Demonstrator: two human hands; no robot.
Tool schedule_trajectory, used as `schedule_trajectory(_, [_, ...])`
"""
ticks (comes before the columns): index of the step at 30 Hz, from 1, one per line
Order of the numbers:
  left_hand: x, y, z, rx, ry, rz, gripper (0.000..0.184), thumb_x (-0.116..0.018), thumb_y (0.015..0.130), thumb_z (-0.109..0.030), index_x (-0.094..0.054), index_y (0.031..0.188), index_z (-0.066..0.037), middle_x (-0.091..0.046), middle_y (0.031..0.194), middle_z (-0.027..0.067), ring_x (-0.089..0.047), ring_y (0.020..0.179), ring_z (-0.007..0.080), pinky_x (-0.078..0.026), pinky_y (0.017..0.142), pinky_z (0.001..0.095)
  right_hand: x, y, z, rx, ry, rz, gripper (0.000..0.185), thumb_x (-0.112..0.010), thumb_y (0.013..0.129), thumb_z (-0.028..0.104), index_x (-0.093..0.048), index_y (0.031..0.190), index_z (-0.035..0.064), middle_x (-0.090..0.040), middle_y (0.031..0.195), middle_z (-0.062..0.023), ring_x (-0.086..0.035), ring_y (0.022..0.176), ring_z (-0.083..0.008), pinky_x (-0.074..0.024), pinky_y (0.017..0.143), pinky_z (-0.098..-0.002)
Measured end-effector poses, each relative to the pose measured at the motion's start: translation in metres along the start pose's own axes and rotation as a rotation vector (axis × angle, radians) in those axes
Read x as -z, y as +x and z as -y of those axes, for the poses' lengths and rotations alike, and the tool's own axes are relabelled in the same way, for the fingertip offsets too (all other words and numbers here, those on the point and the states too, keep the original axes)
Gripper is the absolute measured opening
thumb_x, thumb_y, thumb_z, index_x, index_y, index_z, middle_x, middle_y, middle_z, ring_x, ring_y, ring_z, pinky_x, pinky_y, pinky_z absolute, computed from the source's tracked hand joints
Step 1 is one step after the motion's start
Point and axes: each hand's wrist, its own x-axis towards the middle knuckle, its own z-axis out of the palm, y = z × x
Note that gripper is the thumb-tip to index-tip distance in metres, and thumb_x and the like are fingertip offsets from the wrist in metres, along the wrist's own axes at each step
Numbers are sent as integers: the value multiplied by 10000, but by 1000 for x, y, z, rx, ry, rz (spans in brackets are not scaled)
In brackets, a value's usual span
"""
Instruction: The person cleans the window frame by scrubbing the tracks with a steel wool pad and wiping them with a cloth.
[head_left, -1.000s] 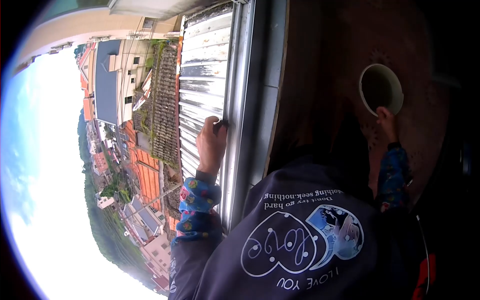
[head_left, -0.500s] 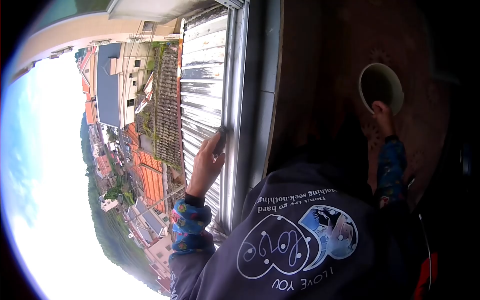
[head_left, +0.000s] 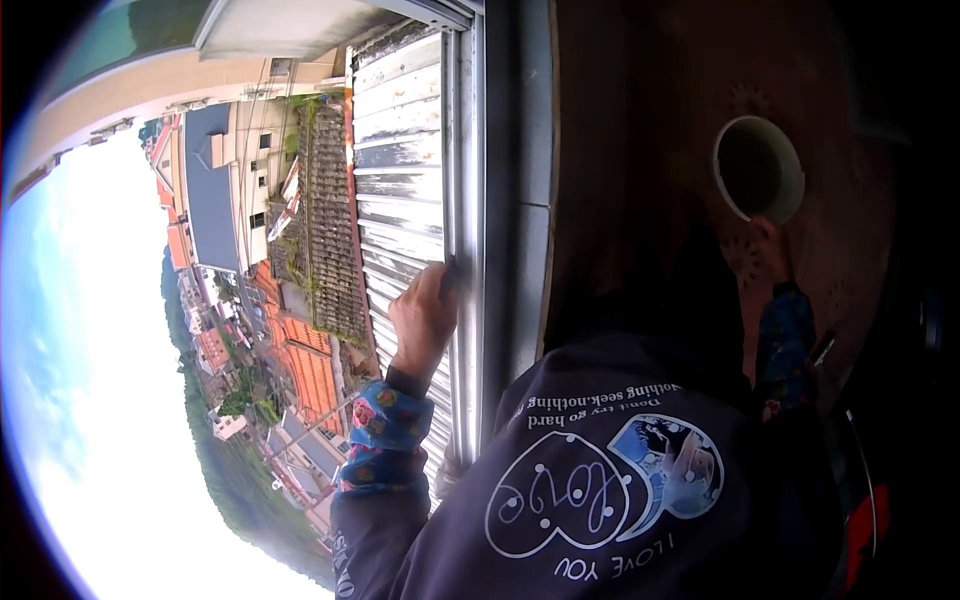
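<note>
My left hand is closed on a small dark wad, perhaps a rag or scouring pad. The wad is pressed against the silver metal window frame, and the fingers hide most of it. On the other side, in dim light, my right hand grips the near rim of a pale round bucket. The bucket's inside is dark, so its contents cannot be made out. Both forearms wear blue flowered sleeve covers.
A grey tiled ledge runs alongside the frame. Beyond the opening lie a corrugated metal roof, a mossy tiled roof and houses far below. A red object lies in shadow at the lower right, on the dark floor side.
My left hand has moved slightly towards the frame with the wad and turned, its knuckles now more bunched. The right hand stays at the bucket rim, a little lower in view.
</note>
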Motion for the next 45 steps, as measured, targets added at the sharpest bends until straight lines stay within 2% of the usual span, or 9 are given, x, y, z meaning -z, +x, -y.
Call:
schedule_trajectory(12, [-10,68,-14,177,-90,-188,74,-628,810,-133,-623,835,-64,-623,659,149,-623,599,344,-481,548,398,-4,-14,48,-37,161,-24,145,-468,940,66,-604,981,37,-520,864,40,-478,764,-92,-417,680,-226])
schedule_trajectory(14, [3,63,-12,263,-305,-73,146,-649,819,-104,-640,929,-8,-670,708,142,-679,637,210,-522,605,305,-6,-15,53,-49,141,-36,136,-467,931,50,-599,959,31,-510,849,43,-468,752,-88,-411,673,-221])
schedule_trajectory(18, [13,38,9,393,-569,162,243,-645,840,-34,-615,1074,26,-699,901,107,-668,826,124,-535,727,258,4,-3,33,34,152,12,125,-470,930,54,-584,888,29,-507,835,37,-466,749,-86,-417,674,-226])
schedule_trajectory(20, [10,25,17,313,-572,166,259,-643,822,-45,-624,1074,8,-665,783,54,-616,659,74,-496,543,215,13,13,-2,145,109,102,132,-467,925,49,-578,856,34,-506,825,29,-470,750,-90,-425,675,-232])
schedule_trajectory(26, [11,32,16,172,-337,134,206,-658,778,-14,-607,977,8,-650,764,83,-625,683,124,-512,641,267,6,8,-22,193,89,54,174,-449,887,15,-617,927,40,-593,932,-10,-547,852,-145,-456,781,-261])
schedule_trajectory(32, [11,44,6,89,-269,46,183,-654,763,-8,-606,939,-17,-644,784,119,-641,697,204,-512,665,307,2,6,-30,5,188,53,259,-443,922,60,-600,1125,25,-582,1105,-29,-535,1003,-162,-438,881,-290])
schedule_trajectory(38, [5,42,8,30,-262,-18,172,-644,746,4,-605,912,-20,-631,772,126,-643,689,240,-509,653,321,0,-9,0,4,133,15,261,-483,866,15,-624,1084,35,-602,1082,-38,-554,970,-176,-461,827,-295])
schedule_trajectory(39, [2,43,4,10,-188,-69,160,-637,743,6,-612,901,-12,-649,831,152,-657,732,301,-524,670,343,-1,-8,-2,4,181,0,242,-480,877,22,-627,1069,33,-603,1073,-34,-554,964,-172,-460,822,-290])
schedule_trajectory(45, [-12,145,-3,-5,-206,-240,86,-625,776,-48,-630,861,-41,-645,726,135,-647,657,267,-506,623,336,5,1,-7,56,189,50,187,-469,939,90,-636,1006,38,-613,1019,-14,-550,921,-149,-460,807,-271])
